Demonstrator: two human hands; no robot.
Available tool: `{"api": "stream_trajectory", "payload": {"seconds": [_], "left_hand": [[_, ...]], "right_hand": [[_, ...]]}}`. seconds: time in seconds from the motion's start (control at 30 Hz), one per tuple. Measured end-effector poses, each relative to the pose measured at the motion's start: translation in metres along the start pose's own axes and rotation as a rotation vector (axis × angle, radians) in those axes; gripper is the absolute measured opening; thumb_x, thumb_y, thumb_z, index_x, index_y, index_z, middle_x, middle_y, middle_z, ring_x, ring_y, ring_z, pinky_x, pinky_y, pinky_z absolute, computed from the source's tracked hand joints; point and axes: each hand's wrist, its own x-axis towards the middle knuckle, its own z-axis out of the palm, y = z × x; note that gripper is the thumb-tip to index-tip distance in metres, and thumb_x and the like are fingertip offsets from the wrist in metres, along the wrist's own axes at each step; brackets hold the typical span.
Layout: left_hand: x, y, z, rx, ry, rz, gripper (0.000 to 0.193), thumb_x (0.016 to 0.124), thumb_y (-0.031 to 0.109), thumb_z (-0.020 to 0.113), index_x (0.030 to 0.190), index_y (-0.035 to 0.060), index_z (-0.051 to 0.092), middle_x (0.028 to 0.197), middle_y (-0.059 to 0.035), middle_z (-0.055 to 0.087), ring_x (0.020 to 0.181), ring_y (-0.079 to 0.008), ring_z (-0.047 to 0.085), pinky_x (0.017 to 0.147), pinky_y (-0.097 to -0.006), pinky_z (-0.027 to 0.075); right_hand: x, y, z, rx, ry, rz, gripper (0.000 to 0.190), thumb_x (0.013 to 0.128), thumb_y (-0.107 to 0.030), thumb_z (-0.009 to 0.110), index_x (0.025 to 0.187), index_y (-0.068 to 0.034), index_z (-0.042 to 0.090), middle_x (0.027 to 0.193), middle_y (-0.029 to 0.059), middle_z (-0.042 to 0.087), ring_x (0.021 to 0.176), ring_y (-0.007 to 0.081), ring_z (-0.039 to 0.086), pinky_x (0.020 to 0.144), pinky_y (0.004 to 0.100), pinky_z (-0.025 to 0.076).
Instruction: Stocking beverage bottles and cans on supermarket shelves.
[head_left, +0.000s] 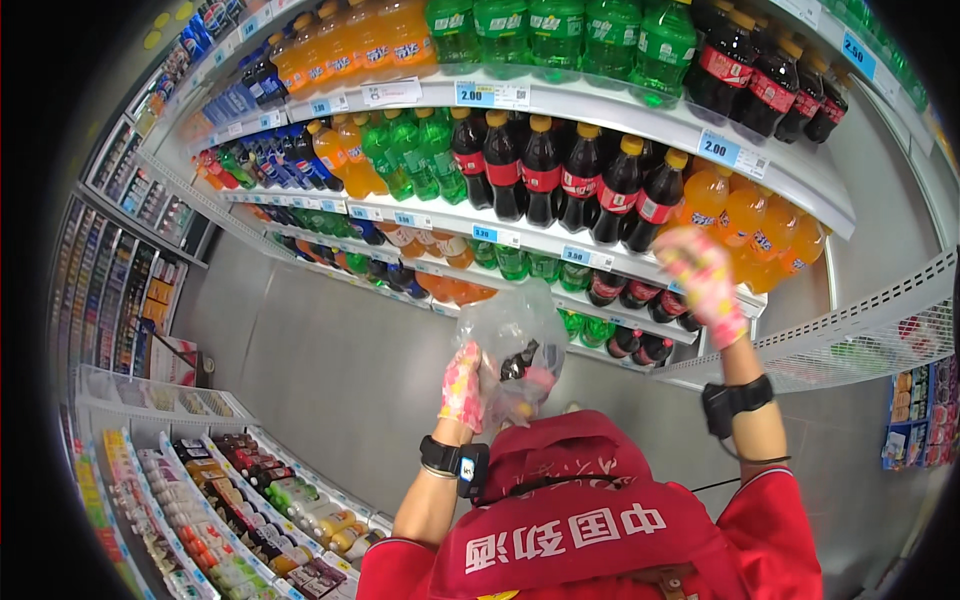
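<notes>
My left hand (463, 382), in a pink and yellow patterned glove, grips a clear plastic bag (510, 319) in front of my body. A crumpled black item (519, 361) and something pink show inside the bag. My right hand (696, 279), gloved in the same pattern, is raised at the right part of the drinks shelf. It is blurred, and its fingers look curled; whether anything is in them cannot be made out. Cola bottles (621, 180) with red labels and yellow caps stand just left of it. Orange soda bottles (754, 221) are partly behind it.
Shelves hold green soda bottles (506, 30) and more orange soda. A white shelf edge (630, 127) carries price tags. A perforated metal side panel (847, 322) stands at right. Another drinks shelf (262, 510) is at lower left. Grey floor (330, 360) lies between the shelves.
</notes>
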Motion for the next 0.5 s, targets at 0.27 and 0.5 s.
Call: {"api": "stream_trajectory", "payload": {"seconds": [0.27, 0.5], "left_hand": [[-0.009, 0.009, 0.008, 0.217, -0.183, 0.089, 0.014, 0.086, 0.022, 0.054, 0.085, 0.0088, 0.052, 0.078, -0.0004, 0.052, 0.068, -0.0133, 0.052, 0.062, -0.0270, 0.045], [-0.038, 0.024, 0.030, 0.328, -0.246, 0.057, 0.017, 0.087, 0.024, 0.052, 0.079, 0.0093, 0.052, 0.069, 0.0047, 0.046, 0.062, -0.0064, 0.041, 0.055, -0.0222, 0.035]], "right_hand": [[-0.054, 0.016, 0.164, 0.232, -0.693, -0.300, 0.021, 0.075, -0.002, 0.046, 0.090, -0.005, 0.061, 0.093, 0.0110, 0.060, 0.089, 0.0250, 0.058, 0.077, 0.0345, 0.047], [-0.063, 0.049, 0.236, -0.384, -1.194, -0.387, 0.015, 0.072, -0.013, 0.050, 0.080, -0.005, 0.060, 0.075, 0.0120, 0.061, 0.071, 0.0247, 0.060, 0.061, 0.0363, 0.048]]}}
